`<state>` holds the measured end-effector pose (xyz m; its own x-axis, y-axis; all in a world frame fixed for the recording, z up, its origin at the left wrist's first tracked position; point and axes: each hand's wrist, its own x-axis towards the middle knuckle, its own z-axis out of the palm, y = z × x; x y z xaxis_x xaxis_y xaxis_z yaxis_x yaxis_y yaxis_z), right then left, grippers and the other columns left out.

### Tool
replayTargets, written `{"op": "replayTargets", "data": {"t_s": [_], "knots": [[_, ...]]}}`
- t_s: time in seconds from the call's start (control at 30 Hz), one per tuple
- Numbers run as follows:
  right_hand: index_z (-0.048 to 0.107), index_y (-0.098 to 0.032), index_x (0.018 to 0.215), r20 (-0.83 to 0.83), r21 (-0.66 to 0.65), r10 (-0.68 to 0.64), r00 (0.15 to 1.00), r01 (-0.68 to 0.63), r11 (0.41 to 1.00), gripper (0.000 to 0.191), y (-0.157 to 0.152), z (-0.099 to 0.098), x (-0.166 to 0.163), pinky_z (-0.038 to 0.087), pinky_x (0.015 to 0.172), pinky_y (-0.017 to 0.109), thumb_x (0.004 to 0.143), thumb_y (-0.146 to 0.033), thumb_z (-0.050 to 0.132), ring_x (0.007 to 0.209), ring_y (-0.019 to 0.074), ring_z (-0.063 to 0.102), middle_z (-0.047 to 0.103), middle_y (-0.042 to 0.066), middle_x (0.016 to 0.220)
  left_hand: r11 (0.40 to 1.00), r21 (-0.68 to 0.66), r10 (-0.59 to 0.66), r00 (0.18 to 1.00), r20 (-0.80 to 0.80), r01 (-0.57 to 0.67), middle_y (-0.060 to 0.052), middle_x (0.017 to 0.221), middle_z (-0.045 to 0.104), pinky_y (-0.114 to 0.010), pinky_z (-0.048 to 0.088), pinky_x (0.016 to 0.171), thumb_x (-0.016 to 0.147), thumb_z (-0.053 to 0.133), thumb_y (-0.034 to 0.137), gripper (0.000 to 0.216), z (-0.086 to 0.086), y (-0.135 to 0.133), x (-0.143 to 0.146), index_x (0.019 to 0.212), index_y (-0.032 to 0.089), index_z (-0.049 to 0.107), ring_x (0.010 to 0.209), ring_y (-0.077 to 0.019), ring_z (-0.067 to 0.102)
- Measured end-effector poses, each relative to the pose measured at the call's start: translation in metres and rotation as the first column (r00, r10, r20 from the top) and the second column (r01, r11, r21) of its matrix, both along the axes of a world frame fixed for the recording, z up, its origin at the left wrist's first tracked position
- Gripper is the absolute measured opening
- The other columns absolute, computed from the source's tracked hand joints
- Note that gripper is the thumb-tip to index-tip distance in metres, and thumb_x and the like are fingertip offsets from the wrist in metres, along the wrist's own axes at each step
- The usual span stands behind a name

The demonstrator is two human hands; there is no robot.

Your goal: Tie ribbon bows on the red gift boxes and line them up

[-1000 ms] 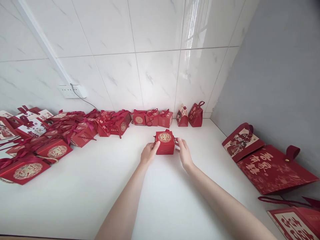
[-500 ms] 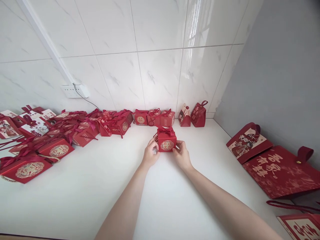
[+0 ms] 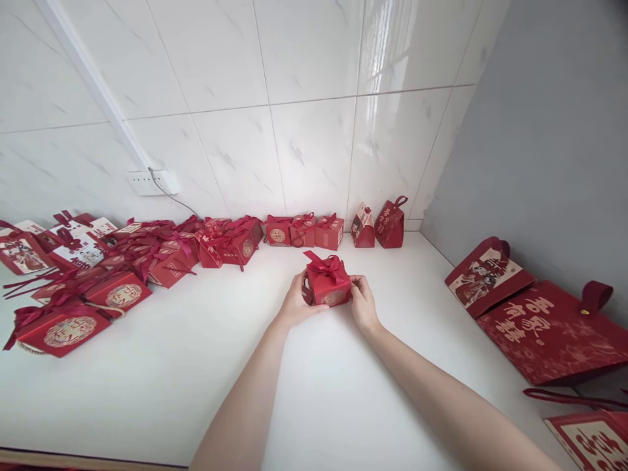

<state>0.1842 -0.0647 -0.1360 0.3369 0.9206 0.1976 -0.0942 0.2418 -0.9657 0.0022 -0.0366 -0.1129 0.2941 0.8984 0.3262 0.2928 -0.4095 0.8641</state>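
White tabletop [image 3: 157,386], red box [image 3: 326,286], partly behind left hand [image 3: 295,303]

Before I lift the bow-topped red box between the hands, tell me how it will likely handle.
The red box will probably feel fairly stiff, given its flat faces and crisp edges. Its squat, flat-sided shape should resist rolling. The ribbon bow, with its loose loops, will likely flop.

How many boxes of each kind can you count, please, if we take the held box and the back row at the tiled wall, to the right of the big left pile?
Held box with ribbon: 1
Ribboned back-row boxes: 3
Peaked back-row boxes: 2
Total: 6
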Motion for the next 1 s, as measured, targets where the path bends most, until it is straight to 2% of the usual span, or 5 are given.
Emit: {"op": "replayTargets", "data": {"t_s": [0.3,0.53,0.7,0.87,1.0], "knots": [[0.052,-0.027,0.119,-0.001,0.025,0.098,0.995,-0.098,0.995,0.041,-0.003,0.002,-0.003,0.048,0.088,0.038,0.089,-0.054,0.043,0.109,0.0233,0.057,0.058,0.005,0.124,0.916,0.333,0.280,0.951,-0.130,-0.224,-0.015,0.133,0.046,-0.033,0.052,0.074,0.067,0.071,0.022,0.075,0.014,-0.010,0.003,0.132,0.023,0.033,0.097,-0.0232,0.062],[0.037,-0.031,0.135,-0.185,0.102,0.204,0.961,-0.188,0.977,0.054,-0.003,0.003,0.000,0.047,0.095,0.041,0.085,-0.044,0.055,0.124,0.0243,0.050,0.047,0.007,0.141,0.990,0.105,0.087,0.996,0.020,-0.089,-0.013,0.129,0.053,-0.034,0.052,0.079,0.059,0.076,0.020,0.089,0.010,-0.007,0.000,0.136,0.023,0.033,0.101,-0.0239,0.061],[0.028,-0.035,0.143,-0.225,0.132,0.209,0.952,-0.183,0.974,0.072,-0.003,0.003,0.000,0.044,0.099,0.041,0.080,-0.037,0.062,0.120,0.0220,0.053,0.051,0.003,0.136,0.989,-0.094,-0.097,0.986,0.132,0.110,-0.009,0.111,0.063,-0.034,0.051,0.080,0.064,0.068,0.016,0.068,-0.003,0.006,-0.001,0.129,0.019,0.047,0.096,-0.0222,0.062],[0.059,-0.025,0.112,-0.015,0.080,0.162,0.987,-0.161,0.984,0.036,-0.003,0.006,-0.002,0.045,0.094,0.038,0.078,-0.037,0.062,0.108,0.0242,0.056,0.062,0.005,0.115,0.969,-0.176,0.222,0.920,0.322,-0.172,-0.011,0.133,0.052,-0.030,0.053,0.079,0.071,0.062,0.020,0.075,-0.012,0.022,-0.005,0.139,0.026,0.033,0.099,-0.0174,0.062],[0.061,-0.022,0.085,0.096,0.041,0.222,0.970,-0.226,0.973,0.013,-0.005,0.007,-0.002,0.048,0.077,0.035,0.077,-0.030,0.055,0.083,0.0215,0.059,0.064,0.003,0.089,0.969,-0.178,0.219,0.937,0.273,-0.175,-0.008,0.127,0.061,-0.033,0.049,0.093,0.081,0.056,0.033,0.041,-0.008,0.024,-0.009,0.121,0.023,0.058,0.116,-0.0212,0.057]]}}
